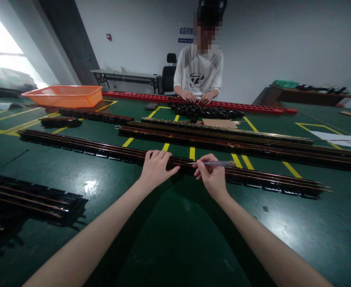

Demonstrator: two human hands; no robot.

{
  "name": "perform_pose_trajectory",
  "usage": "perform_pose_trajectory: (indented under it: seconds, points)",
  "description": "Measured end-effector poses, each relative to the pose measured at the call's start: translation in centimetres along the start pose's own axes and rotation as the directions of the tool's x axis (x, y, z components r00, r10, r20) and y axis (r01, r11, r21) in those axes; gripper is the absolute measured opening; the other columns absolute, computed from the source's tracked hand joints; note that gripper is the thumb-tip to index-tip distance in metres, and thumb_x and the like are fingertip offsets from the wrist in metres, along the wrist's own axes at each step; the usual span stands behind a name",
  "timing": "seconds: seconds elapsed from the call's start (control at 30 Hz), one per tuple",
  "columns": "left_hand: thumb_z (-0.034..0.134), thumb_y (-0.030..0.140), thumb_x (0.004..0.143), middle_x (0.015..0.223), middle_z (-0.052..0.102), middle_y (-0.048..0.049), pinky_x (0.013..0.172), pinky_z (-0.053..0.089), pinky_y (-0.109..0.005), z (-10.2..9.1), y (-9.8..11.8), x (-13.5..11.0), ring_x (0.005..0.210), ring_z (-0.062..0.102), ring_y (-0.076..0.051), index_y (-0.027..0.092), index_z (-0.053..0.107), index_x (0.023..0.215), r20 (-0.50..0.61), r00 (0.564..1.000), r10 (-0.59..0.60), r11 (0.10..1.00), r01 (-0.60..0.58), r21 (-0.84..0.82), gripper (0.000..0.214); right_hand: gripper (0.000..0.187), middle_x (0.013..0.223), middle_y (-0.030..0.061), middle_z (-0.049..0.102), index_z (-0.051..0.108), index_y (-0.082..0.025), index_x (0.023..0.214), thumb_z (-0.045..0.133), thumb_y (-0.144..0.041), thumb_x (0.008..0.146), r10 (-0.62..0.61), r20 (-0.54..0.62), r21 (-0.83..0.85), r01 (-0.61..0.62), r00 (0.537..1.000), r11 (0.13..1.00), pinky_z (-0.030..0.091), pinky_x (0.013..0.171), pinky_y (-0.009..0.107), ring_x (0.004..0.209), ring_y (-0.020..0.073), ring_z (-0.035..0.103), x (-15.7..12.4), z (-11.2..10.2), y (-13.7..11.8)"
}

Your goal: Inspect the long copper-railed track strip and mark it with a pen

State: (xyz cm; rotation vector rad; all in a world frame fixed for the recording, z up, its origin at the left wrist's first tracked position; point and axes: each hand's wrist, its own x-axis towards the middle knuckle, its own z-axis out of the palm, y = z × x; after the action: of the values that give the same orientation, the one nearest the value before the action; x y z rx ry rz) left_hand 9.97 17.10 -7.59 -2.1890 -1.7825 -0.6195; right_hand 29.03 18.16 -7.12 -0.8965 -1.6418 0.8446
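A long black strip (103, 150) with thin copper-coloured rods along its top lies across the green table in front of me. My left hand (157, 167) grips it near the middle, fingers over the far side and thumb stretched out along it toward the right. Just to the right, my right hand (212, 173) is closed around a slim screwdriver with a clear handle (220, 163). The screwdriver lies nearly level, its thin shaft pointing left, and its tip is at the strip between my hands. Whether the tip touches a rod, I cannot tell.
More rodded strips (238, 141) lie beyond, and another black strip (28, 199) sits at the near left. An orange basket (64, 95) stands at the far left. Across the table (175, 239), a person (197, 71) handles black parts (205, 111) beside a red slotted rail (253, 107).
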Motion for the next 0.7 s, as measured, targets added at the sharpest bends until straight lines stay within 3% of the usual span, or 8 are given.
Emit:
perform_pose_trajectory:
  seconds: [0.3,0.7]
  points:
    - [0.052,0.053,0.083,0.104,0.065,-0.0115,0.094,0.034,-0.045,0.06,0.15,0.01,0.099,0.056,-0.028,0.014,0.061,0.101,0.001,1.0,-0.019,0.999,0.019,0.043,0.044,0.019,0.064,-0.0007,0.061,0.048,-0.02,0.078,0.056,-0.036,0.083,0.029,-0.044,0.021,-0.028,0.999,0.999,0.047,0.037,0.019,0.045,0.0094,0.058,0.04,0.29,-0.44]
    - [0.047,0.041,0.087,0.107,0.065,-0.0131,0.093,0.035,-0.048,0.14,0.5,-0.11,0.102,0.055,-0.029,0.014,0.061,0.105,-0.023,1.0,-0.012,0.999,0.013,0.048,0.036,0.019,0.064,-0.001,0.06,0.048,-0.02,0.077,0.057,-0.036,0.083,0.017,-0.023,0.026,-0.017,1.0,1.0,0.048,0.037,0.02,0.046,0.0099,0.058,0.02,0.26,-0.63]
